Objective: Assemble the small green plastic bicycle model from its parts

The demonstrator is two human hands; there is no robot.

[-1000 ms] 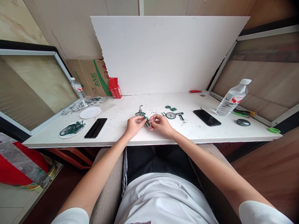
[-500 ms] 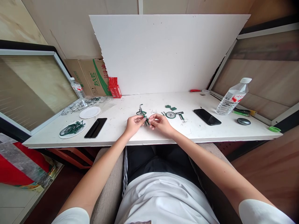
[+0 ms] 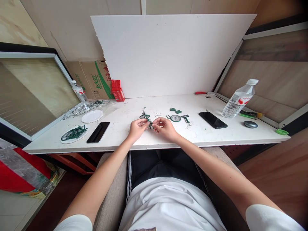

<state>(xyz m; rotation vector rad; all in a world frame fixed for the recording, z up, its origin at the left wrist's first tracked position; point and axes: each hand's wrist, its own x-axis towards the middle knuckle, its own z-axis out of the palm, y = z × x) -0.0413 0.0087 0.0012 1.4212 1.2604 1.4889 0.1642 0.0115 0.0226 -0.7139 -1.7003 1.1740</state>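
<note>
A small dark green bicycle model (image 3: 150, 124) is pinched between my two hands near the table's front edge. My left hand (image 3: 138, 129) grips it from the left with thumb and fingers together. From the right, the fingertips of my right hand (image 3: 164, 127) close on its lower part. Its front end, with a wheel and silver handlebar (image 3: 143, 112), points away from me, partly hidden by my left fingers. To the right lie a loose wheel (image 3: 175, 118) and green frame pieces (image 3: 186, 120). Two small green parts (image 3: 178, 112) rest behind them.
On the left are a plate of green parts (image 3: 72, 134), an empty white plate (image 3: 92, 116), a phone (image 3: 98, 132) and a bottle (image 3: 79, 91). On the right are a black phone (image 3: 213, 120), another bottle (image 3: 240, 99) and a grey round object (image 3: 250, 124). A white board (image 3: 175, 54) stands behind.
My fingers have shifted very slightly on the bicycle model, whose held lower part has turned a little. The whole view has moved slightly; the other objects lie as before.
</note>
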